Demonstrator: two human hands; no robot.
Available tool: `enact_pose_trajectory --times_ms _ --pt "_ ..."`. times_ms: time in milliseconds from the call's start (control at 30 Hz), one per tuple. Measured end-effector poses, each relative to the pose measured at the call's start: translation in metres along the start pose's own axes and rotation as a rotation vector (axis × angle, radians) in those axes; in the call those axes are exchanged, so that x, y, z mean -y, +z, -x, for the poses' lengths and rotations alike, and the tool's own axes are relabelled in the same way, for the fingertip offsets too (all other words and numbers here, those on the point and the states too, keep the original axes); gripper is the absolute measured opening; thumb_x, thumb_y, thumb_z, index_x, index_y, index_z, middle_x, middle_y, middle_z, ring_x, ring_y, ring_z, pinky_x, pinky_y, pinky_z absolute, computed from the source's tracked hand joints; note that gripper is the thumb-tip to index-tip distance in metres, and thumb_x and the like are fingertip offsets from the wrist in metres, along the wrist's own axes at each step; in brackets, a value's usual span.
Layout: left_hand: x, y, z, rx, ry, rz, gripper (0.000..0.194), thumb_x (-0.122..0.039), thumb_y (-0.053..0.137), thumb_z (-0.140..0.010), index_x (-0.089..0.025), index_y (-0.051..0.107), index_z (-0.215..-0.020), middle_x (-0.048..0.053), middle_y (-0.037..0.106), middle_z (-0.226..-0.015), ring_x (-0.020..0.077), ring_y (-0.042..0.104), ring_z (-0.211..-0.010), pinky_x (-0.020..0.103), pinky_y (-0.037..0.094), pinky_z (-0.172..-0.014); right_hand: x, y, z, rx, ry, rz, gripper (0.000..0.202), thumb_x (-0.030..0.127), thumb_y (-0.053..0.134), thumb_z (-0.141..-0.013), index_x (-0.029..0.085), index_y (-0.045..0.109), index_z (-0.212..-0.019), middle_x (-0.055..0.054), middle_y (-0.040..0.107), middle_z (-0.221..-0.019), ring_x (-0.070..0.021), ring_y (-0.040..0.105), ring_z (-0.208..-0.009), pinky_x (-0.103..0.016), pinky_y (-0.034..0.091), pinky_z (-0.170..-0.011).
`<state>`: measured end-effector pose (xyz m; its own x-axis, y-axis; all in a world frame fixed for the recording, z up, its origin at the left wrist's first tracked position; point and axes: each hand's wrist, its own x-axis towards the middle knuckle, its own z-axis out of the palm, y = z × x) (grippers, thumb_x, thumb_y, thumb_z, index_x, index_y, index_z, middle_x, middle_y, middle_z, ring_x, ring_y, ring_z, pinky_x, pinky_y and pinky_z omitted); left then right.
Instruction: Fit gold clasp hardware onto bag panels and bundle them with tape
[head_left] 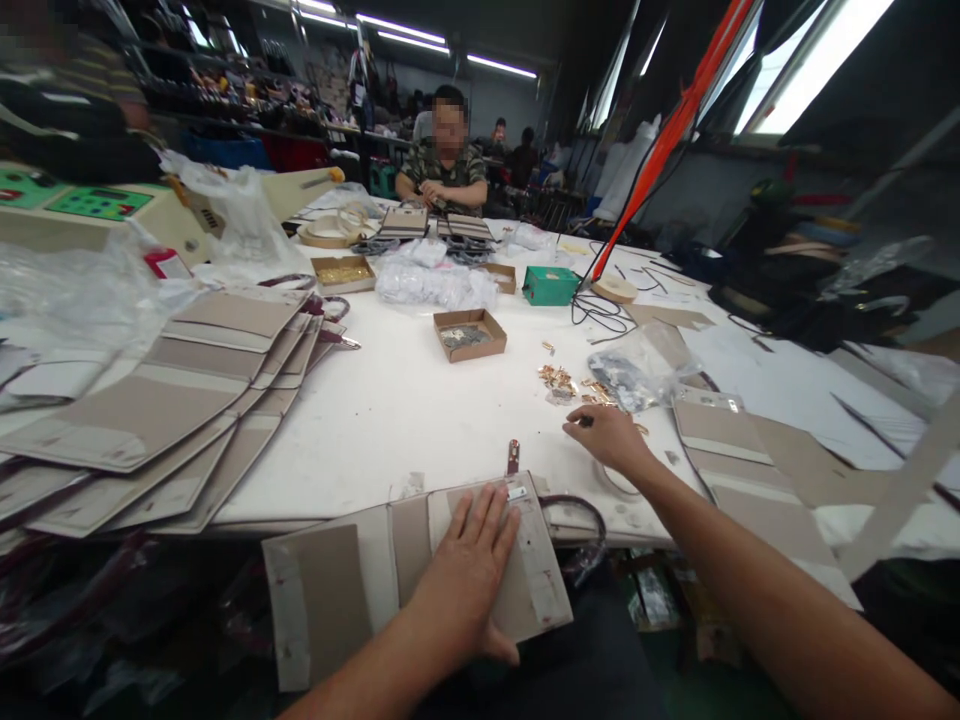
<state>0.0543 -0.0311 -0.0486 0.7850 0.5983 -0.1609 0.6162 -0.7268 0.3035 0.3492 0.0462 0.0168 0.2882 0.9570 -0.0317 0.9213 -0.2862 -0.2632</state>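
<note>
My left hand (476,560) lies flat with fingers spread on a beige-and-brown bag panel (322,590), which hangs partly over the table's near edge. At the panel's top edge, a dark strap tab with gold metal (514,456) sticks up, and a dark looped handle (581,530) shows on its right. Over the table to the right, my right hand (611,437) is closed, thumb and fingertips together around something small and dark that I cannot make out. Just beyond it lie loose gold metal fittings (556,380) and a clear plastic bag (637,370) with grey pieces.
Stacked bag panels (172,400) fill the left side; another panel (739,460) lies at right. A cardboard box of small metal pieces (470,336), a green box (551,286) and an orange-wrapped cable (660,150) stand farther off. Another person (444,170) sits across the table.
</note>
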Motion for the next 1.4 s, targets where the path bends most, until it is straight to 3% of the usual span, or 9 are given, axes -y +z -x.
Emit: enact_pose_trajectory --times_ms 233,400,567,767,933,1067,1200,1300,1400 --pt "0.011 0.016 0.004 -0.073 0.071 0.078 0.148 -0.094 0.069 -0.055 -0.013 0.016 -0.167 0.019 -0.011 -0.172 0.0404 -0.011 -0.160 0.057 -0.007 -0.129 -0.002 0.022 -0.077 -0.017 0.099 0.061 0.047 0.055 0.065 -0.087 0.030 0.077 -0.125 -0.011 0.076 -0.123 -0.0320 0.070 -0.110 -0.036 0.052 -0.084" --pt "0.014 0.022 0.002 -0.087 0.066 0.090 0.143 -0.094 0.065 -0.060 -0.015 0.014 -0.167 0.018 -0.012 -0.172 0.0400 -0.011 -0.160 0.057 -0.006 -0.129 0.001 0.031 -0.101 0.009 0.081 0.097 0.035 0.048 0.066 -0.086 0.032 0.082 -0.112 -0.006 0.080 -0.110 -0.0272 0.073 -0.099 -0.032 0.051 -0.078" --pt "0.013 0.017 0.003 -0.081 0.088 0.076 0.142 -0.092 0.068 -0.060 -0.014 0.015 -0.166 0.020 -0.009 -0.173 0.0391 -0.009 -0.160 0.056 -0.006 -0.129 -0.004 0.024 -0.110 0.050 0.041 0.176 0.028 0.043 0.067 -0.084 0.031 0.083 -0.103 -0.003 0.081 -0.105 -0.0240 0.072 -0.093 -0.028 0.049 -0.072" --pt "0.009 0.007 0.006 -0.139 0.113 0.058 0.141 -0.090 0.072 -0.060 -0.013 0.019 -0.165 0.020 0.000 -0.174 0.0369 -0.006 -0.161 0.053 -0.005 -0.130 -0.008 0.027 -0.106 0.037 -0.008 0.335 0.035 0.036 0.059 -0.088 0.016 0.080 -0.108 -0.019 0.077 -0.110 -0.0332 0.070 -0.100 -0.036 0.049 -0.079" --pt "0.006 0.005 0.006 -0.167 0.108 0.034 0.136 -0.092 0.066 -0.065 -0.012 0.021 -0.164 0.021 0.005 -0.174 0.0376 -0.001 -0.161 0.053 -0.003 -0.130 -0.013 0.021 -0.097 -0.116 -0.078 0.433 0.035 0.031 0.052 -0.092 0.015 0.078 -0.110 -0.019 0.076 -0.109 -0.0334 0.071 -0.096 -0.037 0.049 -0.077" --pt "0.004 0.003 0.007 -0.195 0.104 0.029 0.125 -0.089 0.063 -0.072 -0.013 0.024 -0.164 0.020 0.010 -0.174 0.0371 0.003 -0.162 0.053 0.001 -0.130 -0.014 -0.002 -0.077 -0.205 -0.084 0.309 0.034 0.029 0.048 -0.095 0.019 0.078 -0.107 -0.015 0.076 -0.114 -0.0290 0.070 -0.096 -0.034 0.047 -0.077" --pt "0.003 -0.002 0.007 -0.254 0.077 0.057 0.083 -0.064 0.057 -0.095 -0.019 0.034 -0.160 0.014 0.022 -0.173 0.0317 0.015 -0.161 0.050 0.012 -0.130 -0.003 -0.016 -0.016 0.014 -0.260 0.147 0.027 0.031 0.055 -0.093 0.023 0.079 -0.103 -0.006 0.079 -0.099 -0.0223 0.070 -0.085 -0.028 0.045 -0.071" --pt "0.001 -0.003 0.003 -0.333 0.039 0.095 0.053 -0.043 0.049 -0.104 -0.022 0.048 -0.152 0.010 0.036 -0.168 0.0280 0.029 -0.156 0.048 0.023 -0.128 0.009 0.000 0.048 0.093 -0.423 0.197 0.022 0.030 0.058 -0.094 0.026 0.077 -0.104 -0.004 0.079 -0.105 -0.0210 0.070 -0.088 -0.027 0.043 -0.069" --pt "-0.004 0.000 -0.005 -0.441 -0.030 0.159 0.037 -0.034 0.050 -0.105 -0.024 0.061 -0.139 0.006 0.052 -0.158 0.0256 0.042 -0.147 0.047 0.033 -0.122 0.016 0.026 0.094 0.072 -0.429 0.243 0.024 0.032 0.053 -0.100 0.026 0.075 -0.108 -0.005 0.076 -0.108 -0.0205 0.070 -0.084 -0.027 0.039 -0.061"
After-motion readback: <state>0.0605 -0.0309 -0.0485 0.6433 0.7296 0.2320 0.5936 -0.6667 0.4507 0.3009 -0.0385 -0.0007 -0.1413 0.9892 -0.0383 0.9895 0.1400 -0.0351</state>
